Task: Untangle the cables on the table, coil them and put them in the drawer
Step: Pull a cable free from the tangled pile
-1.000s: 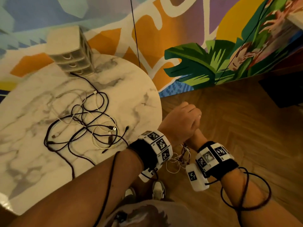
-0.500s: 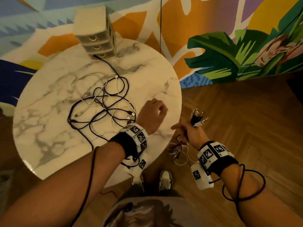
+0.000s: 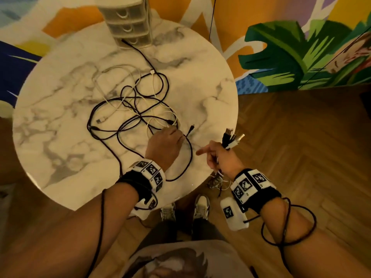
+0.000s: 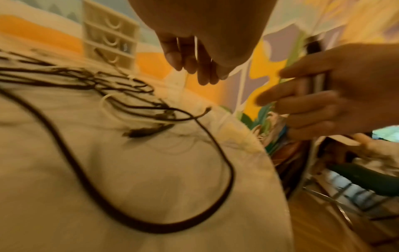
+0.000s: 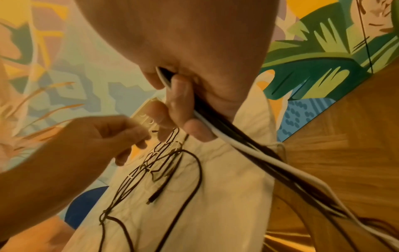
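Note:
A tangle of black and white cables point(image 3: 136, 109) lies in the middle of the round marble table point(image 3: 60, 97). One black cable runs from it to the small drawer unit point(image 3: 128, 19) at the table's far edge. My left hand point(image 3: 166, 143) is over the near right part of the tangle, and a thin white cable point(image 4: 185, 81) hangs from its curled fingers. Off the table's right edge, my right hand point(image 3: 216, 155) grips a bundle of black and white cables point(image 5: 226, 145). Their plugs point(image 3: 232, 137) stick up, and the index finger points left.
A black cable loop point(image 3: 188, 157) lies near the table's front right edge with a loose plug point(image 3: 192, 127) beside my left hand. Wooden floor point(image 3: 301, 157) is to the right, a painted wall behind. My shoes point(image 3: 200, 205) stand under the table's near edge.
My hands have come apart. The left hand moved from beside the right hand onto the tangle on the table. The right hand keeps its bundle. My head has moved over the table.

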Action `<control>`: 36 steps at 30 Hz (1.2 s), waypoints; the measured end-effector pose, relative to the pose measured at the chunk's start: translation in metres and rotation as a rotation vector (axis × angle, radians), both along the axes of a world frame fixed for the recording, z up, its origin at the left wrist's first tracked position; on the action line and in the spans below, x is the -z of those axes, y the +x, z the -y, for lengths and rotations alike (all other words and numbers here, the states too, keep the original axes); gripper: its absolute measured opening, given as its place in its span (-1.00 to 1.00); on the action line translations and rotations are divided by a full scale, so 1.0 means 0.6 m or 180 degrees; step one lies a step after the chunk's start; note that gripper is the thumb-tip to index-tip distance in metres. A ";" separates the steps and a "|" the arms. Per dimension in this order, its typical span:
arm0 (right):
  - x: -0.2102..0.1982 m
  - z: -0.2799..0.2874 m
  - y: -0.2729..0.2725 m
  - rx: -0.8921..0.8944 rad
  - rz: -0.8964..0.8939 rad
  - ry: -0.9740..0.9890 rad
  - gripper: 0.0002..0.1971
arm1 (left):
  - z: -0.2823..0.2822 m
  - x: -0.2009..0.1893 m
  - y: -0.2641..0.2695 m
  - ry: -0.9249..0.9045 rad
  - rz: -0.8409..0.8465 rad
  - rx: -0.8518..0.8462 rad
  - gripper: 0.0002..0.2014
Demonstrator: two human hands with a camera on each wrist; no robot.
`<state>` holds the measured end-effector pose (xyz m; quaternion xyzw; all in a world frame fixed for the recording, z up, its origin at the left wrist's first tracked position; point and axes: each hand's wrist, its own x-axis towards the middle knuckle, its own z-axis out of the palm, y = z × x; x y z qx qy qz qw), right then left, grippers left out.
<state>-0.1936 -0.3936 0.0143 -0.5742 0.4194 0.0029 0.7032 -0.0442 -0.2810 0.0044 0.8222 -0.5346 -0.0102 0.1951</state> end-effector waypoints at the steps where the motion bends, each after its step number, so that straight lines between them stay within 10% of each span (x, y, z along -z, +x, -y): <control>1: 0.000 -0.004 0.008 0.0005 -0.0010 -0.0001 -0.41 | 0.001 -0.005 -0.011 -0.0093 0.0082 0.0078 -0.80; 8: 0.008 -0.030 0.040 0.0103 0.0099 -0.0025 -0.41 | -0.010 0.023 0.019 0.1300 -0.0378 -0.0324 -0.83; 15: 0.021 -0.040 0.048 0.0161 0.0017 -0.0235 -0.40 | -0.035 0.044 0.028 0.1461 -0.0060 0.0046 -0.79; 36: 0.029 -0.085 0.067 0.0269 -0.0194 -0.0631 -0.41 | -0.059 -0.004 -0.017 0.0275 -0.0036 0.0825 -0.79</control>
